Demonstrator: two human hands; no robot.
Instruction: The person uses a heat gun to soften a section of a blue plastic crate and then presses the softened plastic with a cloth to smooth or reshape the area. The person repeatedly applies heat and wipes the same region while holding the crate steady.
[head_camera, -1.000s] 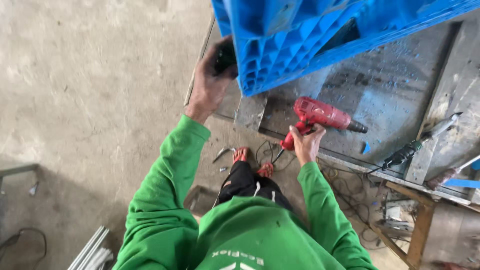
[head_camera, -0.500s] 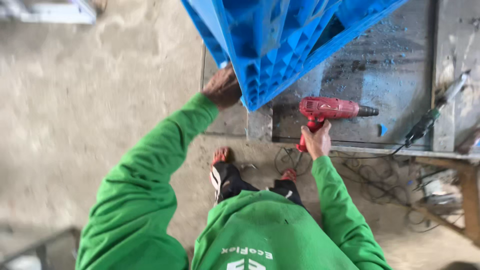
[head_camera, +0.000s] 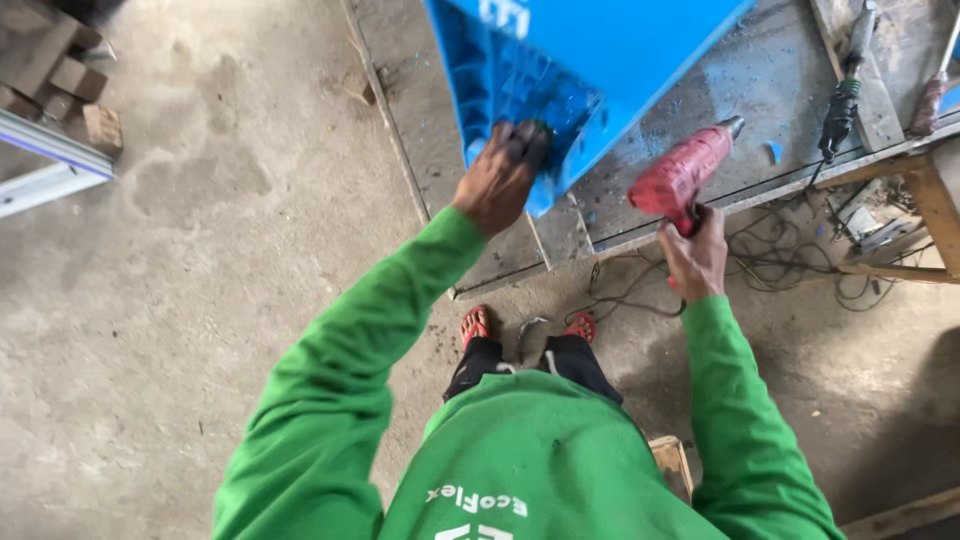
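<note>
A big blue plastic pallet (head_camera: 580, 60) leans tilted over the metal workbench (head_camera: 720, 90), its ribbed underside facing me. My left hand (head_camera: 500, 175) grips its lower corner, fingers hooked into the ribs. My right hand (head_camera: 695, 255) is closed around the handle of a red power drill (head_camera: 685, 170), whose nose points up and right over the bench top, close beside the pallet's edge. My green sleeves and shirt fill the lower part of the view.
Cables (head_camera: 790, 260) trail below the bench edge. Another tool (head_camera: 845, 95) lies on the bench at the right. Wooden blocks (head_camera: 70, 80) and a metal rail (head_camera: 50, 185) sit on the concrete floor at upper left. A wooden piece (head_camera: 670, 465) is behind me.
The view has swung; the pallet has turned so its flat face shows more. My left hand has stayed on its corner, and the drill has tilted upward.
</note>
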